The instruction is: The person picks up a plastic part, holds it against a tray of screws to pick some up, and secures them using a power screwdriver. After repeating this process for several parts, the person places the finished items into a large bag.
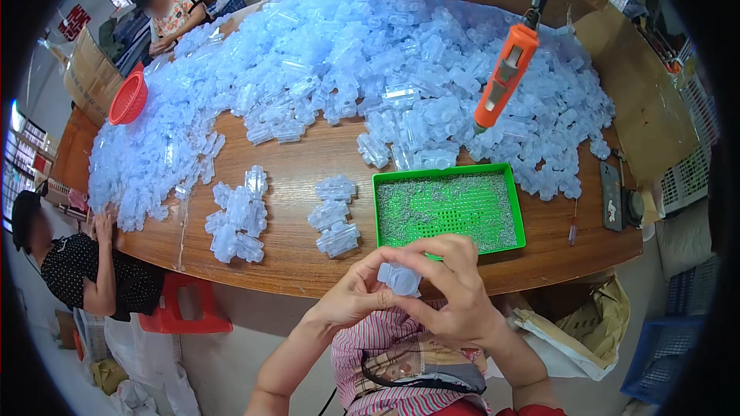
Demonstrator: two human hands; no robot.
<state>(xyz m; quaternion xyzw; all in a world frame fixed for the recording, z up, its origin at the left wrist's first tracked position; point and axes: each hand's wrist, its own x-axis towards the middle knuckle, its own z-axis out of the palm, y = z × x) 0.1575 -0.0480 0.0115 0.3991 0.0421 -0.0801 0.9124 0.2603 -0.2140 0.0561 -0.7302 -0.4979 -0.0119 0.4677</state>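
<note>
Hands meet just below the near edge of the table [293, 262], over the person's lap. The left hand [351, 300] and the right hand [455, 293] both close on one small plastic part [399, 278], pale blue and see-through, held between them. Left thumb and fingertips pinch its left side; the right fingers curl over its top and right side, pressed close together.

Judging by its look, the part is very light, stiff and thin-walled, with a smooth, rather slippery skin and rounded lobes. It would likely take a firm pinch without harm, and the flat sides between the lobes seem the best place to grip, since the rounded ends could squirt out of the fingers.

On the brown wooden table, just beyond the hands, sits a shallow green tray [521, 216] with a raised rim, its floor speckled with tiny shiny bits, too small to tell what they are. Left of it lie two small clusters of the same parts [333, 217] [237, 216]. Behind them a huge heap of parts [362, 62] covers most of the tabletop. An orange power tool [505, 77] hangs on a cord above the tray's far right corner. A red basket [128, 98] rests at the heap's left edge, and a dark phone [611, 196] lies at the right. Other people sit at the left side and far end.
</note>
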